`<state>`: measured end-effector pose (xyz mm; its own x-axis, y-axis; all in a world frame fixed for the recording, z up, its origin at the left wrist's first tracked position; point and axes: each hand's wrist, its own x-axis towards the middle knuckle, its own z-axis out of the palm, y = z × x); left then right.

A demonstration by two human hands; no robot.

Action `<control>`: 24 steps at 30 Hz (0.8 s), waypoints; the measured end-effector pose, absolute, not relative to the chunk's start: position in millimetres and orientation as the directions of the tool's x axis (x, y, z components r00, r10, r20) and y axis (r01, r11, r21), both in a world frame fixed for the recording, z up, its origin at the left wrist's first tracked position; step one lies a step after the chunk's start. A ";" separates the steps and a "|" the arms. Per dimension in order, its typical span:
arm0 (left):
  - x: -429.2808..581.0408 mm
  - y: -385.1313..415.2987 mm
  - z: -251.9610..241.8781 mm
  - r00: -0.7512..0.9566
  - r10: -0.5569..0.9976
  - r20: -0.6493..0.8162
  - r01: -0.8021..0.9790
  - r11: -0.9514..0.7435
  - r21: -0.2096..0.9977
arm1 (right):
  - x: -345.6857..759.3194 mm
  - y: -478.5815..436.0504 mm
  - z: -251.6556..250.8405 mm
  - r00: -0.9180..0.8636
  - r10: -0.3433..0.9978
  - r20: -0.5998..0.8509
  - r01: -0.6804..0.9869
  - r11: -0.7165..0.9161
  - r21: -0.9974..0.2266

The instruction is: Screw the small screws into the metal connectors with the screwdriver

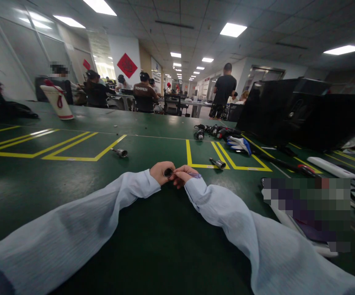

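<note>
Nearest you, your pale blue sleeves (pixel 74 223) reach in from seven and five o'clock over the green table (pixel 153 250), and your two hands meet in the middle. Your left hand (pixel 159 173) is closed around a small metal cylinder (pixel 168 172), its dark round mouth facing you at six o'clock; the rest of its length is hidden in your grip. Your right hand (pixel 181 176) pinches a slender tool (pixel 195 175) with a purplish handle. The tool's long axis runs from three o'clock, at the handle, to nine, so its thin tip points at the cylinder's rim, just beside it; you cannot tell whether they touch. From your right fingers, then, the cylinder lies at nine o'clock, and your left hand has it.

One metal fitting (pixel 121 153) lies toward ten o'clock, nearer your left hand, stem toward ten. Another fitting (pixel 218 164) lies between two and three, nearer your right, stem toward ten, wide end toward four. Beyond it, at two, rests a blue-and-white glove (pixel 240 145).
</note>
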<state>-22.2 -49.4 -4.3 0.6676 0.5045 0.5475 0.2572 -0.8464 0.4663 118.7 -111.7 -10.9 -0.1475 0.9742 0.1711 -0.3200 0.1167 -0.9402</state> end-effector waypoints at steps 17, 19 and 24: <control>-23.1 -54.6 0.1 0.652 0.504 0.566 0.192 -0.832 0.521 | 119.6 -109.2 -11.8 -0.178 0.969 0.172 -0.420 0.083 -0.904; -22.9 -52.2 -2.3 0.640 0.493 0.589 0.215 -0.851 0.478 | 118.3 -110.0 -12.0 -0.152 0.971 0.186 -0.391 0.114 -0.913; -23.0 -47.0 -4.9 0.659 0.453 0.600 0.191 -0.873 0.448 | 119.0 -109.6 -12.1 -0.171 0.969 0.180 -0.364 0.107 -0.925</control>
<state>-23.0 -47.0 -4.9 0.6593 0.4525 0.6004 0.1912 -0.8733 0.4482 119.0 -109.6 -12.1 -0.1712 0.9687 0.1799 -0.3644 0.1074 -0.9250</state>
